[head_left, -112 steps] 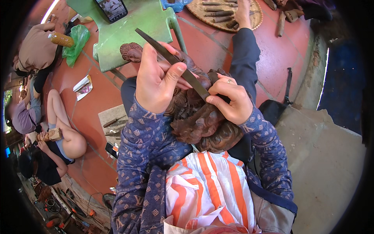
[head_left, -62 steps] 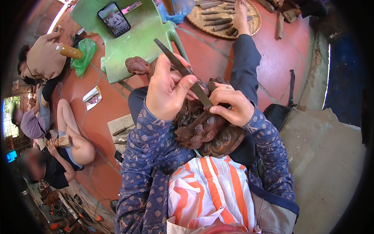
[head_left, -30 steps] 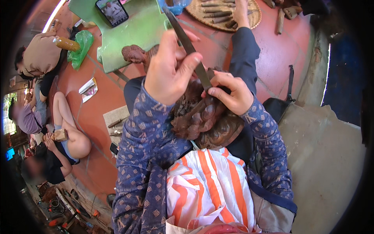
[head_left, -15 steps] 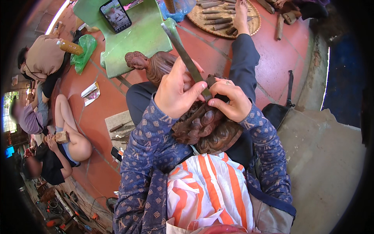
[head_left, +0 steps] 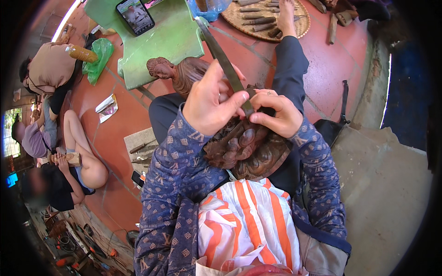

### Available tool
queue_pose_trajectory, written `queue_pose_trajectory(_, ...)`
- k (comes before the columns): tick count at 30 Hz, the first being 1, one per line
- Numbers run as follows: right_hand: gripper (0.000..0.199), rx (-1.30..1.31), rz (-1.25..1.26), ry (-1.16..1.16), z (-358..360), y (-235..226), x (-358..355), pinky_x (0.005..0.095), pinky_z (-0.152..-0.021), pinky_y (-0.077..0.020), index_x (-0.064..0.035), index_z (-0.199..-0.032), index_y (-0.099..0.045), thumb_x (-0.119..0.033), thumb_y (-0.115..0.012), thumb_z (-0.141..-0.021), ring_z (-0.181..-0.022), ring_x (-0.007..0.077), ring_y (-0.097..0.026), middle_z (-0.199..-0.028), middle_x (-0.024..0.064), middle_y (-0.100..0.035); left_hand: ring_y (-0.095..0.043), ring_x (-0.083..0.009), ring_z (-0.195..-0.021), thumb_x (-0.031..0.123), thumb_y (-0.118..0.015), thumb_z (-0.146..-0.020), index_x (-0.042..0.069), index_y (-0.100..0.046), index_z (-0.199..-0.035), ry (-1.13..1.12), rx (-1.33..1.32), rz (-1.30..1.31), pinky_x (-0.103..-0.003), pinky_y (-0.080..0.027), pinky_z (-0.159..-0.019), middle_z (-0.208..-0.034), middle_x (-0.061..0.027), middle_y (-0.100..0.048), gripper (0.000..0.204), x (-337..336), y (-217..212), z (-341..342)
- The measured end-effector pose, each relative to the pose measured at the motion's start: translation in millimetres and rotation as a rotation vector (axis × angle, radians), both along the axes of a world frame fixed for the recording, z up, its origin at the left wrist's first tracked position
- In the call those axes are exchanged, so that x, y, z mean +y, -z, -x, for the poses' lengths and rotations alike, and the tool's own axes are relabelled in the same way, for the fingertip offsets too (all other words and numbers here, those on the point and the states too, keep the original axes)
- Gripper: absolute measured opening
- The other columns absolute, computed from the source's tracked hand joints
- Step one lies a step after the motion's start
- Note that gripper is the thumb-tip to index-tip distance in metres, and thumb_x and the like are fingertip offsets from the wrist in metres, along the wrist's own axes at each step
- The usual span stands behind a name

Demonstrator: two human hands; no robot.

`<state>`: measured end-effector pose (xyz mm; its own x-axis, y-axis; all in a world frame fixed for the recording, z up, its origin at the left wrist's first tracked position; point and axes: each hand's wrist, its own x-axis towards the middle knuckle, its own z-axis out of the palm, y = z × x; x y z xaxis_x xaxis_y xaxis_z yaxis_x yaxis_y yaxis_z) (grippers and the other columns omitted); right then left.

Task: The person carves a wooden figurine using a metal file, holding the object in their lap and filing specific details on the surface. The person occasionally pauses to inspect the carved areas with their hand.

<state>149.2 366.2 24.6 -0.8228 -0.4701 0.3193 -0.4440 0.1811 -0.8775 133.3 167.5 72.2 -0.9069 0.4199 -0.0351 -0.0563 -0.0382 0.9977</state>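
Observation:
A dark brown carved wooden statue [head_left: 189, 76] lies across my lap, its curly-haired head toward the far left. Its carved base [head_left: 246, 158], with rounded, petal-like forms, sits between my legs below my hands. My left hand [head_left: 216, 99] is closed around a long flat metal blade [head_left: 223, 60] that slants from the far left down to the carving. My right hand [head_left: 278, 112] pinches the blade's lower end between thumb and fingers, close against the wood. My fingers hide the exact spot where the tip meets the carving.
A green plastic chair [head_left: 156, 53] holds a phone [head_left: 135, 16]. A round woven tray [head_left: 251, 30] of carving tools lies by my bare foot [head_left: 286, 18]. More tools rest on a pale mat [head_left: 140, 138] at left. Several people sit further left; one holds a wooden block [head_left: 72, 159].
Both hands and the blade's lower end have shifted slightly to the right along the carving. The grip stays the same. A seated person at left has moved their head and hands a little.

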Motion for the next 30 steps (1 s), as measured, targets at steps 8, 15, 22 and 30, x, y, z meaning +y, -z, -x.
queue_pose_trajectory(8, 0.02, -0.177, 0.037, -0.062, 8.0, 7.5, 3.2, 0.0357, -0.068, -0.0423, -0.0018, -0.078, -0.056, -0.016, -0.068, -0.085, -0.067, 0.0249, -0.054, -0.068, 0.0088, -0.054, -0.066, -0.0122, -0.067, -0.007, -0.058, -0.087, -0.001, -0.042, -0.112, -0.019, 0.06, 0.039, -0.025, -0.054, -0.055, -0.083, -0.0085, -0.063, 0.03, 5.4, -2.9, 9.0)
queue_pose_trajectory(15, 0.025, -0.248, 0.083, -0.069, 12.0, 0.8, -0.5, 0.0356, -0.064, -0.0429, -0.0016, -0.077, -0.052, -0.018, -0.07, -0.084, -0.062, 0.025, -0.054, -0.065, 0.01, -0.055, -0.066, -0.0122, -0.068, -0.006, -0.058, -0.087, 0.0, -0.042, -0.112, -0.022, 0.074, 0.127, -0.025, -0.054, -0.054, -0.083, -0.0077, -0.063, 0.03, 6.2, -5.1, 12.6)
queue_pose_trajectory(22, 0.025, -0.111, 0.04, -0.081, 11.1, 6.6, 1.4, 0.0352, -0.07, -0.0423, -0.0027, -0.078, -0.054, -0.019, -0.072, -0.083, -0.066, 0.0255, -0.055, -0.068, 0.0087, -0.057, -0.064, -0.0108, -0.07, -0.007, -0.059, -0.087, 0.0, -0.043, -0.113, -0.063, 0.086, 0.066, -0.025, -0.056, -0.057, -0.084, -0.0069, -0.062, 0.03, 4.0, 0.2, 4.3)
queue_pose_trajectory(30, 0.022, -0.022, 0.03, -0.116, 9.0, 7.4, 5.7, 0.0379, -0.075, -0.0409, -0.0016, -0.082, -0.058, -0.019, -0.072, -0.082, -0.073, 0.0283, -0.054, -0.072, 0.0102, -0.055, -0.065, -0.0123, -0.068, -0.006, -0.059, -0.088, 0.001, -0.041, -0.115, -0.03, 0.008, 0.006, -0.025, -0.056, -0.057, -0.084, -0.0072, -0.061, 0.034, 3.6, 6.2, -1.9)
